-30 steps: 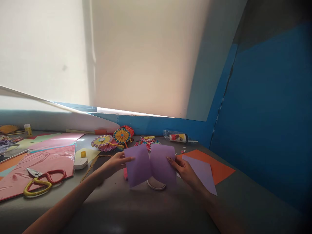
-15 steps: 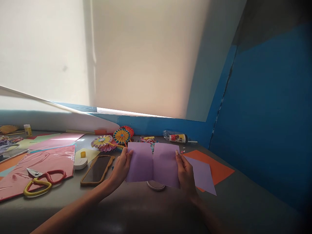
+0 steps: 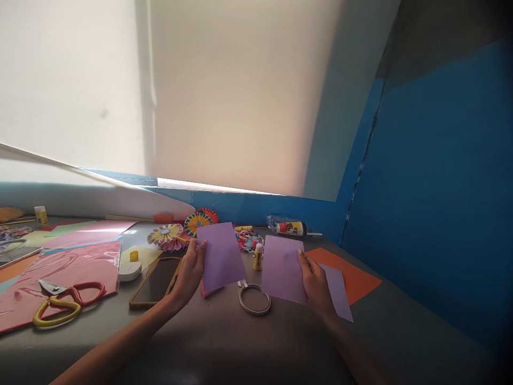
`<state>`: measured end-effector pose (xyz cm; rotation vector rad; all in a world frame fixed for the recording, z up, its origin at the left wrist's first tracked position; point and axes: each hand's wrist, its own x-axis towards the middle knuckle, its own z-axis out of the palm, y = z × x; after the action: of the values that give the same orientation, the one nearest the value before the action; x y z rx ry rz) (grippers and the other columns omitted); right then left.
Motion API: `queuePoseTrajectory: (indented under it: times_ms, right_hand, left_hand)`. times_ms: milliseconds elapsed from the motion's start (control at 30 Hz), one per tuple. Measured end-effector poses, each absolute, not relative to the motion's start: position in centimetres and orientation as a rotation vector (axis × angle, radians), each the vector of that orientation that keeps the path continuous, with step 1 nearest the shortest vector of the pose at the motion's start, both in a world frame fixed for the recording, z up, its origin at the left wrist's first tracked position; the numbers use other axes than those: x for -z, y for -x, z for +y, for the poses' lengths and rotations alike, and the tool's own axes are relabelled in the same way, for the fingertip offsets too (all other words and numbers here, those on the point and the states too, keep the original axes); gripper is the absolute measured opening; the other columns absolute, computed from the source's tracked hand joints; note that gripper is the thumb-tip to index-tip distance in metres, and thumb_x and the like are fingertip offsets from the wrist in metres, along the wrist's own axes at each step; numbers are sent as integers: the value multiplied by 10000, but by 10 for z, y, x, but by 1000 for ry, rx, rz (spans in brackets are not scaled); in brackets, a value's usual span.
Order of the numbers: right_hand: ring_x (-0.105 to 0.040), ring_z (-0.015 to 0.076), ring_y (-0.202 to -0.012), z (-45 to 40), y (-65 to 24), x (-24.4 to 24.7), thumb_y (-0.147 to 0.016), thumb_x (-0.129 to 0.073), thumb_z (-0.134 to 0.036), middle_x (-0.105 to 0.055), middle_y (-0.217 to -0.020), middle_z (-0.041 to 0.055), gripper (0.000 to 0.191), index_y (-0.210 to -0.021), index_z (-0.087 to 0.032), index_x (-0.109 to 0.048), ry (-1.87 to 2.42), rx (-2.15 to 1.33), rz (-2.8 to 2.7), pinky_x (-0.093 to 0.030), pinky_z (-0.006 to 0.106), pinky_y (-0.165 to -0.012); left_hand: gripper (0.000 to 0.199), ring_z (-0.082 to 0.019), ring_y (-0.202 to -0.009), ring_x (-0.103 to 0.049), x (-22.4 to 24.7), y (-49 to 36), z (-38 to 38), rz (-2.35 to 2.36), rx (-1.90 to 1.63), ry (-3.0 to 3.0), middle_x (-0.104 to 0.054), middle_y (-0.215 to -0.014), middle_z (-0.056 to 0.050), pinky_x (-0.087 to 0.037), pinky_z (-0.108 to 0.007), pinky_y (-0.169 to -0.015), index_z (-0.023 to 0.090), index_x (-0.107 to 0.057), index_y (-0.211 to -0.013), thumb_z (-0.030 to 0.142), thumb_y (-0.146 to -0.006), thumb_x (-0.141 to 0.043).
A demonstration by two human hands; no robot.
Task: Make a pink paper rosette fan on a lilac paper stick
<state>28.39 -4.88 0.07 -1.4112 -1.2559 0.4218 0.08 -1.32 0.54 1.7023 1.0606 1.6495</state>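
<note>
My left hand [image 3: 191, 272] pinches the left edge of a purple paper piece [image 3: 221, 256], thumb in front. Another purple paper piece [image 3: 282, 268] is gripped at its right edge by my right hand [image 3: 316, 280]. Both pieces are held up above the table, apart from each other. Through the gap between them shows a glue stick [image 3: 257, 258] standing upright. Below it lies a roll of tape [image 3: 255, 299] with a loose end. A bit of pink paper [image 3: 208, 292] peeks out under the left piece.
Scissors [image 3: 60, 302] rest on a wrapped pink paper pack [image 3: 80, 262] at left, beside a phone [image 3: 154, 283] and a white case [image 3: 129, 271]. Paper rosettes [image 3: 166, 235] and a bottle [image 3: 290, 228] lie toward the back. Orange paper [image 3: 356, 283] lies at right.
The purple paper, joined at its lower middle before, is now two separate pieces. My hands have moved apart, and the glue stick and the whole tape roll have come into sight.
</note>
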Motion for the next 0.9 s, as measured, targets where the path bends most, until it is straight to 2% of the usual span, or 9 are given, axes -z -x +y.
queuePoseTrajectory:
  times_ms: [100,200,233,300,433,533,667,767,900]
  right_hand:
    - [-612,313,-782,-42,-307,3,-834,-443,-620,-634,-732,102,551,-1020,-142,-645,1540,-409,-1340,-461,373,-659]
    - [-540,428,-1029,-43,-319,2,-760,-535,-662,-640,-930,198,730,-1219,-94,-538,1606,-373,-1380,-438,478,-763]
    - [-498,440,-1101,-43,-319,0,-752,-536,-679,-620,-1027,219,773,-1265,-101,-500,1597,-384,-1407,-429,495,-793]
    - [-491,399,-1145,-44,-310,-7,-776,-489,-704,-589,-1147,200,745,-1273,-149,-500,1526,-471,-1497,-432,482,-840]
    - [-651,228,-903,-38,-266,-21,-838,-427,-678,-659,-1046,100,627,-1179,-177,-585,1247,-849,-1699,-513,360,-799]
    - [-652,208,-897,-30,-236,-27,-797,-555,-629,-676,-987,89,585,-1121,-146,-613,1098,-1044,-1712,-531,315,-763]
    - [-646,180,-778,-24,-224,-30,-773,-614,-589,-684,-851,49,477,-939,-147,-686,977,-1218,-1738,-516,279,-688]
    - [-636,161,-756,-19,-226,-25,-789,-636,-532,-684,-840,37,424,-999,-168,-689,904,-1358,-1732,-489,239,-644]
    - [-647,173,-818,-10,-227,-12,-813,-641,-483,-700,-917,44,420,-1136,-216,-657,872,-1424,-1697,-486,249,-690]
  left_hand:
    - [335,-116,-582,-393,-5,-1,-13,980,-1513,-1663,-425,-709,46,-330,-205,-513,216,-416,-801,539,-892,-416]
    - [363,-105,-570,-401,-5,-2,-17,932,-1368,-1622,-445,-689,50,-333,-195,-509,201,-454,-814,562,-857,-470]
    - [366,-103,-572,-406,-5,-3,-19,920,-1324,-1610,-457,-693,49,-337,-192,-510,198,-467,-833,563,-854,-475]
    - [367,-97,-572,-413,-5,-5,-23,895,-1241,-1591,-468,-696,50,-343,-184,-508,195,-478,-876,562,-859,-473]
    - [371,-77,-503,-395,0,-12,-26,866,-1098,-1546,-449,-659,70,-311,-166,-455,209,-442,-939,570,-858,-471]
    - [390,-55,-418,-320,9,-13,-23,861,-956,-1447,-396,-611,97,-215,-158,-393,230,-394,-997,574,-844,-494]
    - [402,-44,-451,-369,11,-6,-16,810,-898,-1452,-439,-656,79,-248,-158,-420,209,-417,-1074,498,-840,-570]
    - [444,-88,-585,-502,6,1,-12,751,-861,-1515,-541,-733,27,-343,-173,-494,199,-441,-1162,444,-833,-611]
    - [444,-95,-587,-509,5,7,-8,763,-804,-1521,-554,-737,23,-342,-161,-478,208,-473,-1163,441,-819,-629]
